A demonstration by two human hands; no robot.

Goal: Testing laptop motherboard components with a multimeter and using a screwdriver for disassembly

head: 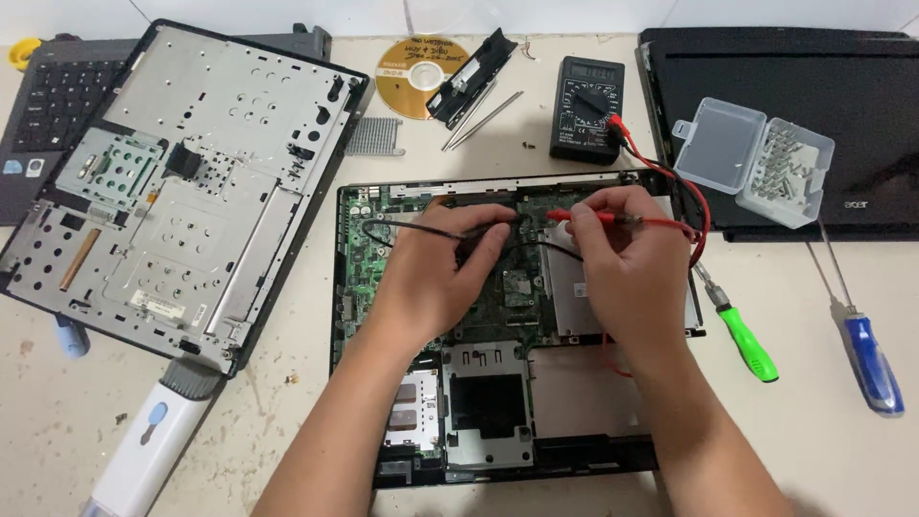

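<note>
An opened laptop base (498, 402) lies in front of me with its green circuit board (369, 249) exposed. My left hand (436, 273) rests on the board and pinches a black test probe (407, 228) whose tip points toward the board's middle. My right hand (627, 258) holds a red test probe (574, 217), tip pointing left and close to the black one. Red and black leads run back to a black multimeter (586, 110) behind the board.
A removed metal laptop cover (182, 191) lies at left over a dark keyboard (57, 96). A closed black laptop (862, 115) with a clear bit case (756, 158) sits at right. Green-handled (747, 340) and blue-handled (871, 364) screwdrivers, a gold disc (407, 67), a white brush (153, 436) lie about.
</note>
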